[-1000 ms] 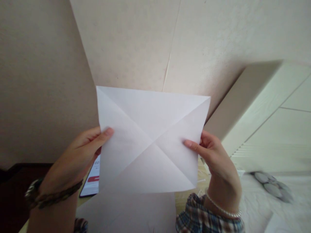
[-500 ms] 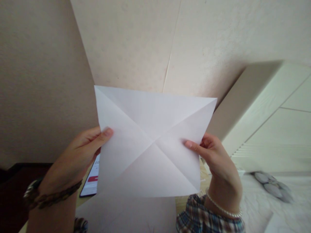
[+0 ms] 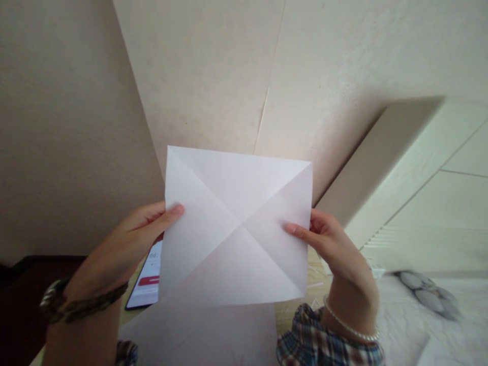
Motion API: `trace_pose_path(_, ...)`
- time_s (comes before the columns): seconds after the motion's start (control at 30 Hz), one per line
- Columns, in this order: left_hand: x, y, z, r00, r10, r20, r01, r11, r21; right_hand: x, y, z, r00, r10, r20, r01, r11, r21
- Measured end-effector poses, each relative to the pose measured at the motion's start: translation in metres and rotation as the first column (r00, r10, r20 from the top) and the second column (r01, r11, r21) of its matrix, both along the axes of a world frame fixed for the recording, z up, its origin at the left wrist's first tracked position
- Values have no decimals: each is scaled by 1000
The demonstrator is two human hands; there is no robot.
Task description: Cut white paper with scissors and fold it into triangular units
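I hold a white sheet of paper upright in front of me, creased with two diagonal folds that cross in an X at its middle. My left hand pinches its left edge, thumb on the front. My right hand pinches the right edge the same way. Both wrists wear bracelets, and a plaid cuff shows at the right wrist.
A phone with a lit screen and a red bar lies on the wooden table behind the sheet. More white paper lies below. Beige walls meet in a corner behind; a white bed headboard and bedding are at right.
The sheet widened slightly half a second ago, then my hands drew closer together, so it now looks narrower and sits a little lower and to the right.
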State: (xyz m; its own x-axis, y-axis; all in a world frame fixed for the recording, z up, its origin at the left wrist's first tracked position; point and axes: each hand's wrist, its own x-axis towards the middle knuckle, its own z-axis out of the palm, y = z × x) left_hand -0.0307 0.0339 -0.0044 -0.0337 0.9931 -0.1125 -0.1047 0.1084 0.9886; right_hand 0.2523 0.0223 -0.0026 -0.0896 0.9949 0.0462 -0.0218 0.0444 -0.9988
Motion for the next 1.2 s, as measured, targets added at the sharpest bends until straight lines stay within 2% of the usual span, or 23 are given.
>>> trace_pose_path(0.2, -1, 2, -2, 998, -58, 8, 59, 997, -42, 2, 0, -2, 997, 53, 61, -53, 999, 7)
trace_pose_path(0.5, -4, 2, -4, 997, -76, -22, 76, 997, -32, 4, 1, -4, 990, 105, 92, -106, 994, 16)
trace_pose_path(0.73, -3, 3, -4, 998, -51, -32, 50, 999, -12, 7, 2, -8, 982, 131, 137, -137, 990, 39)
trace_pose_path(0.97, -3, 5, -5, 998, -39, -57, 36, 998, -46, 8, 4, -11, 971, 146, 192, -158, 986, 52)
trace_pose_path(1.2, -3, 3, -3, 994, -42, -104, 39, 999, -35, 7, 3, -11, 977, 140, 163, -148, 988, 42)
